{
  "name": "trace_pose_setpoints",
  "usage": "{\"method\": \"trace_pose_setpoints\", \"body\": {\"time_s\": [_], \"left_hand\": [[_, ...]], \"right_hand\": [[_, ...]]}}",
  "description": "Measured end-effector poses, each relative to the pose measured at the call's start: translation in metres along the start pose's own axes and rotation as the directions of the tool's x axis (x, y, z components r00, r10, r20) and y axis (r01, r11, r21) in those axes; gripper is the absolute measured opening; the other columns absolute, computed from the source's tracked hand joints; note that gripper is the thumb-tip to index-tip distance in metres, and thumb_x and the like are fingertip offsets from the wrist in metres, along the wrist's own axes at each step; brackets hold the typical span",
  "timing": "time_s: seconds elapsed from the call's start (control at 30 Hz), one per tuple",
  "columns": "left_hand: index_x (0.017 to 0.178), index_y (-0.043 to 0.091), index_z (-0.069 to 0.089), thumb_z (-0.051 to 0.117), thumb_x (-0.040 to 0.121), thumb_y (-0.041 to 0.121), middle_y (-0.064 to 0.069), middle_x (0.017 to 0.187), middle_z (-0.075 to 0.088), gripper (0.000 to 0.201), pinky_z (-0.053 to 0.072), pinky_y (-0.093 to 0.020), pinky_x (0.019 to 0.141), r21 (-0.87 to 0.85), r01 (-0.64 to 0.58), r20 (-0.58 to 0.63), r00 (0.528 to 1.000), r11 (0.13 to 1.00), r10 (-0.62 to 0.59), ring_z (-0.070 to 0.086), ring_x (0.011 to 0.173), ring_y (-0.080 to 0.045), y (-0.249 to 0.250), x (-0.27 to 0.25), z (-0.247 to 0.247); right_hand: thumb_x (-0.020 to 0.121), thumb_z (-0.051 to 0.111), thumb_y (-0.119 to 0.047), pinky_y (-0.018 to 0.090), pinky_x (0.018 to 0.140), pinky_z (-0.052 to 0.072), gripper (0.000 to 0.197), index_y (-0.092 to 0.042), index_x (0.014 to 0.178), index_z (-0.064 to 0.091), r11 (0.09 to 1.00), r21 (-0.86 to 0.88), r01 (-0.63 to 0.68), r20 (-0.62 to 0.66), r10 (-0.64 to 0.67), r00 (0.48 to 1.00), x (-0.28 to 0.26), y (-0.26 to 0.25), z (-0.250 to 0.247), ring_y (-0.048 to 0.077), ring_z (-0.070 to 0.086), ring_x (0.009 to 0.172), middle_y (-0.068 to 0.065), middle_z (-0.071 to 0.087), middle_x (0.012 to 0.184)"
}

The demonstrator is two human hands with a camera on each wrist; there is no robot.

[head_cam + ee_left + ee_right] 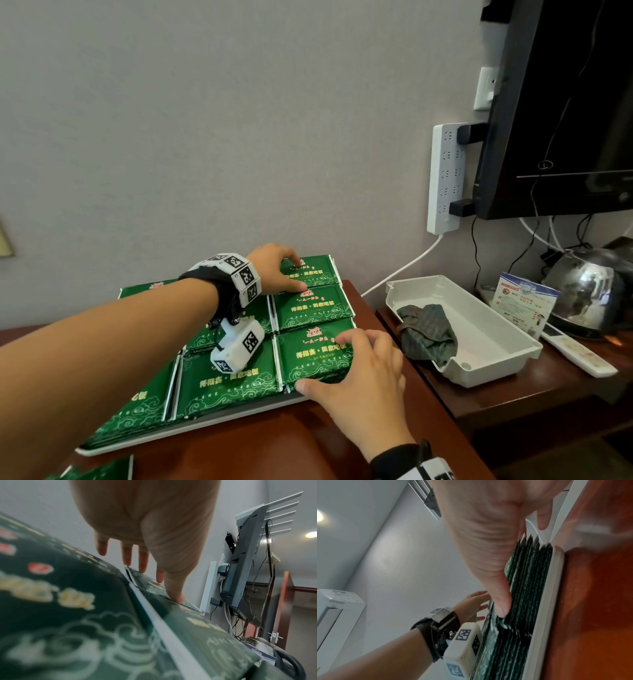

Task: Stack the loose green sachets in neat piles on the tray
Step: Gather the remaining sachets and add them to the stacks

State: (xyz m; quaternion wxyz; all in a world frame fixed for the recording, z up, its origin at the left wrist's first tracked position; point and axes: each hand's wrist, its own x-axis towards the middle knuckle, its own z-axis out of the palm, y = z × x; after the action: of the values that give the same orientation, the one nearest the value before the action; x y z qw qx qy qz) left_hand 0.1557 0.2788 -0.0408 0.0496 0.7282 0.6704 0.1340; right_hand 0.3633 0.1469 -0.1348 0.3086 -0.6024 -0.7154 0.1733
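Note:
A white tray (205,424) on the brown table holds several piles of green sachets in a grid. My left hand (291,272) reaches to the far right pile (315,272). Its straight fingers rest on top and its thumb presses the pile's near edge, as the left wrist view shows (159,582). My right hand (322,362) lies on the near right pile (308,356), fingers on top, thumb against its near side. In the right wrist view the thumb (501,607) pushes on the stacked sachet edges (529,574) beside the tray rim (554,588). One loose sachet (99,471) lies in front of the tray.
On a lower table at the right stands a white plastic bin (486,325) with a dark cloth (428,332) in it, then a leaflet (524,301), a remote (579,353) and a steel kettle (589,291). A power strip (445,178) and a TV (565,102) hang on the wall.

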Motion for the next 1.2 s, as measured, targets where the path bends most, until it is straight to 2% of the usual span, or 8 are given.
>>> {"method": "trace_pose_setpoints", "body": {"time_s": [0.2, 0.4, 0.63, 0.8, 0.87, 0.93, 1.07, 1.2], "left_hand": [[0.112, 0.039, 0.064, 0.065, 0.086, 0.057, 0.002, 0.142, 0.047, 0.032, 0.036, -0.053, 0.11, 0.0, -0.034, -0.07, 0.997, 0.999, 0.034, 0.035, 0.135, -0.026, -0.001, -0.01, -0.001], [0.104, 0.032, 0.067, 0.063, 0.09, 0.046, 0.0, 0.124, 0.052, 0.02, 0.038, -0.044, 0.103, -0.063, -0.047, -0.244, 0.969, 0.997, 0.03, 0.038, 0.125, -0.023, 0.003, -0.03, -0.005], [0.099, 0.026, 0.07, 0.067, 0.091, 0.035, 0.008, 0.102, 0.062, 0.012, 0.043, -0.032, 0.092, -0.134, -0.182, -0.23, 0.962, 0.974, 0.148, 0.052, 0.104, -0.014, 0.014, -0.093, -0.017], [0.084, 0.023, 0.07, 0.072, 0.089, 0.03, 0.008, 0.076, 0.07, 0.009, 0.047, -0.021, 0.062, -0.274, -0.154, -0.148, 0.982, 0.949, 0.116, 0.058, 0.064, -0.003, 0.012, -0.17, -0.033], [0.082, 0.021, 0.072, 0.073, 0.087, 0.031, 0.004, 0.071, 0.07, 0.012, 0.049, -0.026, 0.061, -0.265, -0.083, -0.096, 0.994, 0.961, 0.059, 0.057, 0.059, -0.006, 0.0, -0.207, -0.04], [0.08, 0.022, 0.072, 0.074, 0.086, 0.037, 0.005, 0.062, 0.064, 0.016, 0.046, -0.027, 0.055, -0.209, 0.006, -0.023, 1.0, 0.978, -0.011, 0.054, 0.053, -0.007, -0.019, -0.243, -0.048], [0.076, 0.024, 0.073, 0.076, 0.082, 0.046, 0.007, 0.061, 0.067, 0.023, 0.047, -0.022, 0.051, -0.107, 0.204, 0.119, 0.974, 0.973, -0.191, 0.057, 0.049, 0.0, -0.07, -0.305, -0.06], [0.083, 0.025, 0.071, 0.081, 0.074, 0.054, 0.01, 0.073, 0.068, 0.031, 0.043, -0.015, 0.055, -0.009, 0.385, 0.208, 0.903, 0.923, -0.375, 0.059, 0.06, 0.004, -0.118, -0.343, -0.053]], "right_hand": [[0.055, 0.076, -0.073, 0.036, 0.101, 0.036, 0.075, -0.046, 0.115, 0.038, 1.0, 0.001, -0.002, -0.01, 0.002, 1.0, 0.0, -0.001, 0.0, 0.012, 0.026, 0.123, -0.016, 0.024, 0.122], [0.053, 0.075, -0.075, 0.04, 0.105, 0.034, 0.076, -0.046, 0.114, 0.04, 1.0, 0.008, 0.013, -0.033, -0.013, 0.999, -0.001, -0.005, -0.002, 0.014, 0.025, 0.125, -0.015, 0.024, 0.123], [0.06, 0.076, -0.074, 0.04, 0.099, 0.032, 0.064, -0.043, 0.111, 0.053, 0.985, 0.05, 0.166, -0.194, -0.154, 0.969, -0.006, -0.021, -0.006, 0.013, 0.033, 0.121, -0.017, 0.037, 0.117], [0.065, 0.078, -0.062, 0.024, 0.087, 0.041, 0.048, -0.038, 0.101, 0.059, 0.916, 0.276, 0.292, -0.199, -0.243, 0.949, -0.019, -0.039, -0.005, 0.008, 0.049, 0.107, -0.018, 0.049, 0.11], [0.071, 0.083, -0.051, 0.012, 0.072, 0.042, 0.037, -0.034, 0.097, 0.061, 0.854, 0.41, 0.321, -0.139, -0.29, 0.947, -0.031, -0.053, -0.001, 0.004, 0.058, 0.092, -0.016, 0.059, 0.103], [0.075, 0.084, -0.043, 0.017, 0.066, 0.048, 0.028, -0.03, 0.091, 0.065, 0.805, 0.516, 0.292, -0.017, -0.331, 0.944, -0.046, -0.067, 0.006, 0.007, 0.062, 0.078, -0.01, 0.067, 0.088], [0.073, 0.086, -0.043, 0.037, 0.075, 0.056, 0.029, -0.026, 0.089, 0.069, 0.813, 0.561, 0.158, 0.294, -0.374, 0.88, -0.077, -0.092, 0.031, 0.015, 0.065, 0.076, -0.004, 0.071, 0.083], [0.065, 0.09, -0.052, 0.034, 0.079, 0.057, 0.055, -0.029, 0.105, 0.06, 0.93, 0.347, 0.124, 0.548, -0.308, 0.778, -0.103, -0.122, 0.052, 0.011, 0.065, 0.088, -0.007, 0.066, 0.1]]}}
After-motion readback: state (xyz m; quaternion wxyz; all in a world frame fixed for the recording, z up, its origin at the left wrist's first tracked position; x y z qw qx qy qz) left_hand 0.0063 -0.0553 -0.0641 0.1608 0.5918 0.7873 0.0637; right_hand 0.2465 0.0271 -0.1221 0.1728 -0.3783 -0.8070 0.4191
